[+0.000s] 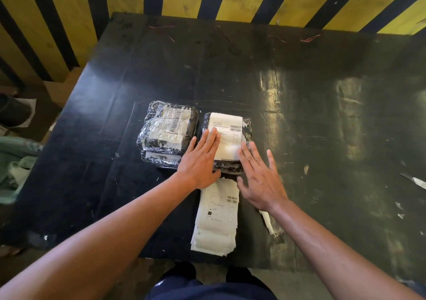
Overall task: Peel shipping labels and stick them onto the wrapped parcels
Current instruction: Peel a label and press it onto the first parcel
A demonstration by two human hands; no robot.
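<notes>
Now my left hand presses the white paper shipping label flat onto the black plastic-wrapped parcel. My right hand hovers spread, fingers straight. Uneven pressure risks wrinkles.

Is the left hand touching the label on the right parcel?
Touching. Head view: left hand lies flat, fingertips on the label atop the right parcel.

The dark worn surface lies open far and right; two plastic-wrapped parcels and a near white label stack block the middle.
</notes>
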